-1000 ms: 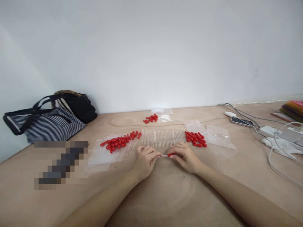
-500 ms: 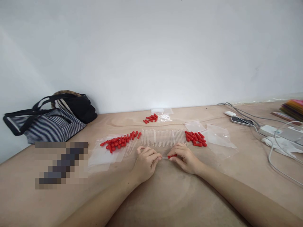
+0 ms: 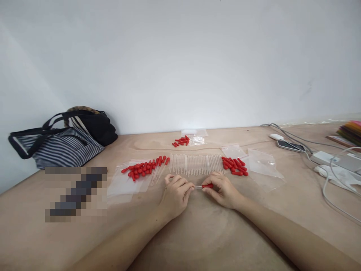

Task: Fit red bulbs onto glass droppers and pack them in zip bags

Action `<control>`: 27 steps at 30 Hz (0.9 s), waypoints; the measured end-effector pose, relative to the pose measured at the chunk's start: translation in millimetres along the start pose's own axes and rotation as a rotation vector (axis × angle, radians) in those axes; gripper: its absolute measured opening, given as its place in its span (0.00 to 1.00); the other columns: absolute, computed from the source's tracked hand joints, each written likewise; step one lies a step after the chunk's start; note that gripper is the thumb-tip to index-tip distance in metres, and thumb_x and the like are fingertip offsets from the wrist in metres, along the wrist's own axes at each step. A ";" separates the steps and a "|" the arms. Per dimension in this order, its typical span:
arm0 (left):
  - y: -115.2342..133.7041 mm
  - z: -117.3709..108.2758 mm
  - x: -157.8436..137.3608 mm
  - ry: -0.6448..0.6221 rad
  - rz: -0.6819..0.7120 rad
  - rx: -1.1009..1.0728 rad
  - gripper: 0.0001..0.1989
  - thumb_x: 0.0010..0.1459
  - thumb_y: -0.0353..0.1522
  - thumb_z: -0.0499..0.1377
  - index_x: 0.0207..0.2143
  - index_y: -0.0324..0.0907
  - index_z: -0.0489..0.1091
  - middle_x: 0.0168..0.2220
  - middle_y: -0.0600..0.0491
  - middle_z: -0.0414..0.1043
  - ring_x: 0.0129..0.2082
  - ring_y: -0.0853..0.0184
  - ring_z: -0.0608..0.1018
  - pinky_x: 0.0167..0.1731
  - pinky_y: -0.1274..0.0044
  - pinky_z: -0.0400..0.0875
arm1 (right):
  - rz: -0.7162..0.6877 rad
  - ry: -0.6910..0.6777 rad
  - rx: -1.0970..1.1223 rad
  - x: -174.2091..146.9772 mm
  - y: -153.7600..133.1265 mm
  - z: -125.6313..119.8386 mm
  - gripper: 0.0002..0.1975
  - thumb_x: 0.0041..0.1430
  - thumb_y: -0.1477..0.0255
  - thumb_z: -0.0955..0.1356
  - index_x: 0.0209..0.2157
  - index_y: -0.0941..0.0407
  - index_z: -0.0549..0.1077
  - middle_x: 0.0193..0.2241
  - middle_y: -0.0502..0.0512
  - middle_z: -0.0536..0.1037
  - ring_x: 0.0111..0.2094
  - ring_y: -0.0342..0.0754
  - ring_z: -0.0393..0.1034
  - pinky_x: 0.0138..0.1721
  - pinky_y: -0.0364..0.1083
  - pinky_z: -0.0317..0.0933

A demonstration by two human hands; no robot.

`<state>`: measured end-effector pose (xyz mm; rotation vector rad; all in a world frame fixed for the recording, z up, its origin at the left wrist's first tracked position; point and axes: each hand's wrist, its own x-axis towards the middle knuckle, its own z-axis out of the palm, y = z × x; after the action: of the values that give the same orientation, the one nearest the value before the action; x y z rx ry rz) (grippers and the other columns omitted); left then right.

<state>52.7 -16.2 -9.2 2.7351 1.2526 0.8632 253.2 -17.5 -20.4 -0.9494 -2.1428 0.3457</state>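
Note:
My left hand (image 3: pixel 177 192) pinches a clear dropper tube (image 3: pixel 198 187) between thumb and fingers; most of the tube is hidden in the hand. My right hand (image 3: pixel 221 190) grips a red rubber bulb (image 3: pixel 208 186), which meets the tube's right end. Just beyond both hands lies a row of clear dropper tubes (image 3: pixel 194 164), side by side. Loose red bulbs (image 3: pixel 234 165) lie right of the row. To its left, several droppers with red bulbs (image 3: pixel 142 168) rest partly on clear plastic bags (image 3: pixel 124 188).
More small red bulbs (image 3: pixel 181 141) and thin tubes (image 3: pixel 198 140) lie near the wall. Clear bags (image 3: pixel 265 167) are at the right, with cables (image 3: pixel 324 188) and a power strip (image 3: pixel 324 157) beyond. A striped bag (image 3: pixel 67 148) stands at the far left, behind a blurred-out patch (image 3: pixel 76 194).
The whole view has shifted slightly. Both hands keep their hold on the tube and bulb, and slightly more of the red bulb shows past the right fingers.

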 end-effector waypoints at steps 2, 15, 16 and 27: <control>0.8 0.3 -0.4 0.013 0.008 0.003 0.11 0.59 0.30 0.49 0.29 0.45 0.70 0.26 0.56 0.72 0.33 0.66 0.69 0.41 0.67 0.49 | 0.015 -0.002 -0.004 -0.3 0.2 0.4 0.03 0.54 0.71 0.64 0.29 0.55 0.68 0.25 0.50 0.74 0.30 0.44 0.66 0.41 0.51 0.56; 4.2 4.3 -2.6 0.129 0.073 0.022 0.10 0.58 0.28 0.49 0.28 0.43 0.69 0.24 0.56 0.70 0.31 0.67 0.67 0.40 0.68 0.48 | 0.022 0.110 -0.082 -2.9 -1.3 3.9 0.03 0.51 0.68 0.68 0.26 0.52 0.70 0.22 0.46 0.75 0.41 0.50 0.68 0.55 0.62 0.30; 4.8 4.4 -2.5 0.126 0.075 0.019 0.10 0.57 0.28 0.50 0.28 0.43 0.69 0.24 0.56 0.70 0.30 0.67 0.67 0.40 0.68 0.48 | 0.025 0.106 -0.070 -2.7 -1.4 4.4 0.05 0.50 0.67 0.68 0.25 0.52 0.69 0.21 0.46 0.74 0.41 0.50 0.68 0.54 0.62 0.31; 4.3 4.8 -1.2 0.083 0.007 -0.022 0.09 0.57 0.29 0.51 0.28 0.44 0.70 0.23 0.57 0.71 0.29 0.67 0.69 0.38 0.68 0.49 | -0.002 0.094 0.026 -1.6 3.1 5.2 0.03 0.49 0.68 0.69 0.26 0.52 0.71 0.24 0.47 0.75 0.37 0.47 0.68 0.50 0.57 0.45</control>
<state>57.4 -19.0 -12.8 2.7147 1.2399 0.9945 251.7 -16.2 -26.4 -0.9308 -2.0492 0.3208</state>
